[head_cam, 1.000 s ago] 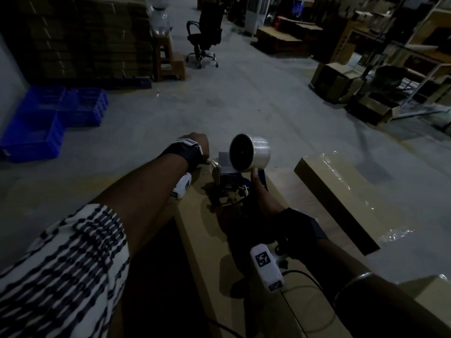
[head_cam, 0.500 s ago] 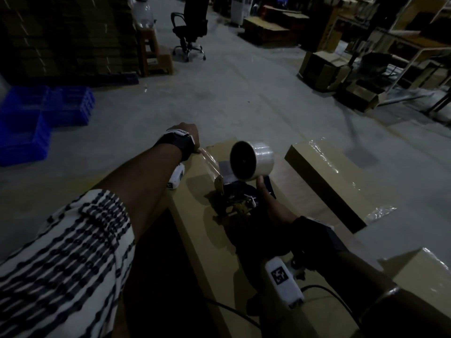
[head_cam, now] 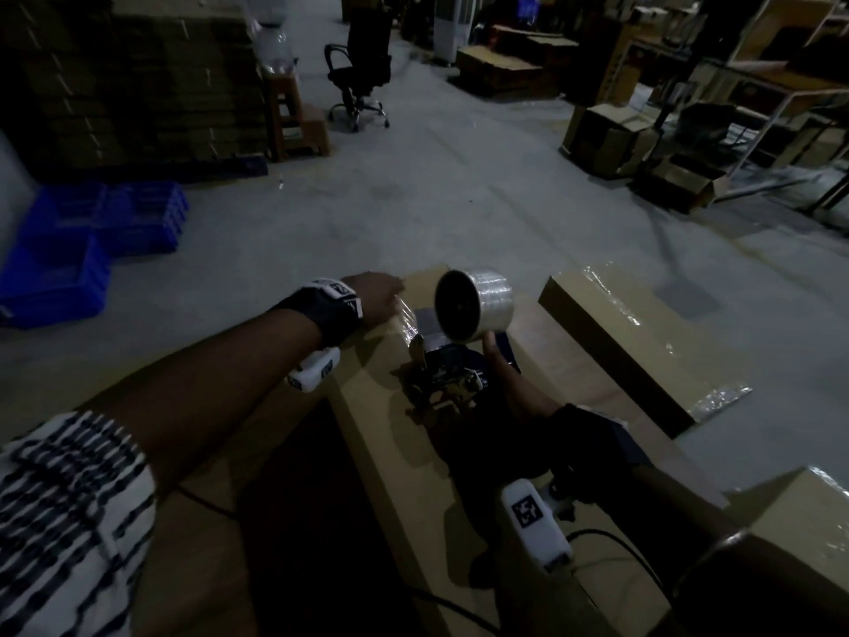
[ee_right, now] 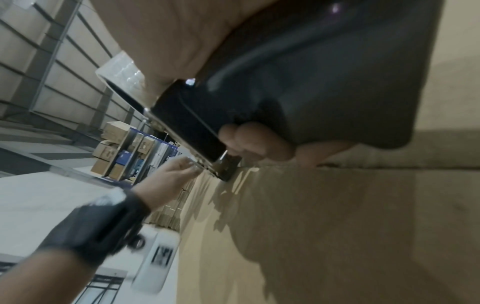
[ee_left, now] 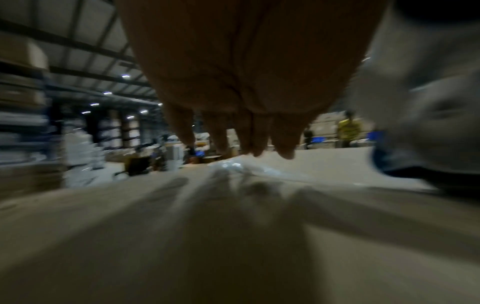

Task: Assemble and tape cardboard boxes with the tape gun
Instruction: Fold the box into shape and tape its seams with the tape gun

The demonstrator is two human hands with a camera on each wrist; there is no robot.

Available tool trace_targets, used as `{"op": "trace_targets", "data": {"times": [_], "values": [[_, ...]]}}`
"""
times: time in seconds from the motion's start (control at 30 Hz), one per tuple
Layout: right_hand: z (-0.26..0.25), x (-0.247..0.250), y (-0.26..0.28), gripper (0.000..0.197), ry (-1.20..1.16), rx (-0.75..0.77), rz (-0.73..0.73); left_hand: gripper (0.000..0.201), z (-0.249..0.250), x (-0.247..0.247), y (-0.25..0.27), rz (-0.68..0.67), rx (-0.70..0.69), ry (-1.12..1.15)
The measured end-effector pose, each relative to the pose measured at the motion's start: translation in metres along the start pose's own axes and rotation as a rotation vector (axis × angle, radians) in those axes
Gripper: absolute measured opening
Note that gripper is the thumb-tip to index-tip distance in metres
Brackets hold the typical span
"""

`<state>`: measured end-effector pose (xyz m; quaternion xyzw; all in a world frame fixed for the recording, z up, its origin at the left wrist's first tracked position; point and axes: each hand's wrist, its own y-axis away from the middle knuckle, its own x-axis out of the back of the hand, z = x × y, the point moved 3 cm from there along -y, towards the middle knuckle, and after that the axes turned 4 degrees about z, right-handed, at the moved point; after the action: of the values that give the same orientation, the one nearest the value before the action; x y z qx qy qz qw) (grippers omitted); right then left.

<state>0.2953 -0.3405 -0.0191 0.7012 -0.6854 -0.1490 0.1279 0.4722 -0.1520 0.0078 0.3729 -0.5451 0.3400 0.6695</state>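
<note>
Dim warehouse floor behind. Tape end is pressed onto box (head_cam: 376,406) by flat, straight-fingered left hand (head_cam: 374,294), anchoring it; tape gun (head_cam: 452,360) is gripped in right hand (head_cam: 507,383) for pulling.

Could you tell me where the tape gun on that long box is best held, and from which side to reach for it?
Take the tape gun by its dark handle at the near end, coming from the person's side. The tape roll and the cutter fill the far end, so the handle is the only free part. The right hand already grips it there, while the left hand presses tape onto the box.
</note>
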Motion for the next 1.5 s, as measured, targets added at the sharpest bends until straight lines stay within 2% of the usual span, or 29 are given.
{"op": "trace_targets", "data": {"times": [0.03, 0.1, 0.13, 0.2, 0.33, 0.4, 0.47, 0.53, 0.6, 0.67, 0.73, 0.83, 0.9, 1.0, 1.2, 1.27, 1.33, 1.4, 1.5], "values": [[0.000, -0.001, 0.000, 0.073, -0.008, -0.001, -0.011, 0.042, 0.006, -0.004, 0.006, -0.035, -0.054, -0.008], [0.000, -0.001, 0.002, 0.072, -0.010, -0.005, -0.007, 0.024, 0.013, -0.013, 0.017, -0.123, -0.122, -0.016], [-0.001, -0.003, 0.003, 0.072, -0.010, 0.002, -0.013, 0.023, 0.014, -0.016, 0.022, -0.142, -0.151, -0.019], [-0.003, -0.005, 0.005, 0.076, -0.015, 0.006, -0.028, 0.035, 0.013, -0.023, 0.025, -0.155, -0.184, -0.057], [-0.005, -0.010, 0.011, 0.089, -0.022, -0.022, -0.008, 0.045, 0.012, -0.024, 0.028, -0.191, -0.231, -0.137], [-0.004, -0.011, 0.013, 0.088, 0.004, -0.017, -0.002, 0.046, 0.012, -0.022, 0.028, -0.209, -0.218, -0.160], [-0.001, -0.012, 0.017, 0.068, 0.011, -0.012, 0.007, 0.047, 0.014, -0.021, 0.028, -0.215, -0.207, -0.200], [0.005, -0.009, 0.021, 0.058, 0.004, -0.011, 0.008, 0.047, 0.018, -0.021, 0.027, -0.247, -0.185, -0.196], [0.008, -0.006, 0.031, 0.064, -0.019, 0.002, 0.012, 0.049, 0.022, -0.018, 0.028, -0.274, -0.155, -0.168], [0.012, -0.001, 0.034, 0.092, -0.030, 0.015, 0.018, 0.051, 0.024, -0.015, 0.029, -0.269, -0.167, -0.181], [0.017, -0.002, 0.038, 0.104, -0.034, -0.002, -0.010, 0.052, 0.024, -0.012, 0.031, -0.284, -0.156, -0.185], [0.024, 0.002, 0.038, 0.097, -0.028, -0.005, 0.005, 0.051, 0.025, -0.009, 0.034, -0.301, -0.155, -0.215], [0.031, 0.007, 0.045, 0.102, -0.019, -0.050, 0.016, 0.052, 0.025, -0.010, 0.036, -0.320, -0.147, -0.224], [0.038, 0.014, 0.058, 0.102, 0.023, -0.087, -0.042, 0.055, 0.024, -0.012, 0.038, -0.332, -0.139, -0.222], [0.041, 0.018, 0.056, 0.092, -0.010, -0.084, -0.064, 0.070, 0.036, -0.017, 0.047, -0.241, -0.121, -0.302], [0.040, 0.020, 0.056, 0.095, -0.008, -0.066, -0.044, 0.074, 0.048, -0.015, 0.057, -0.205, -0.160, -0.340], [0.037, 0.019, 0.058, 0.094, -0.002, -0.044, -0.044, 0.066, 0.061, -0.012, 0.069, -0.192, -0.239, -0.399], [0.036, 0.019, 0.059, 0.089, -0.010, -0.040, -0.043, 0.050, 0.072, -0.015, 0.080, -0.294, -0.296, -0.549], [0.034, 0.020, 0.058, 0.076, -0.045, -0.047, -0.049, 0.053, 0.079, -0.021, 0.090, -0.379, -0.405, -0.680]]}}
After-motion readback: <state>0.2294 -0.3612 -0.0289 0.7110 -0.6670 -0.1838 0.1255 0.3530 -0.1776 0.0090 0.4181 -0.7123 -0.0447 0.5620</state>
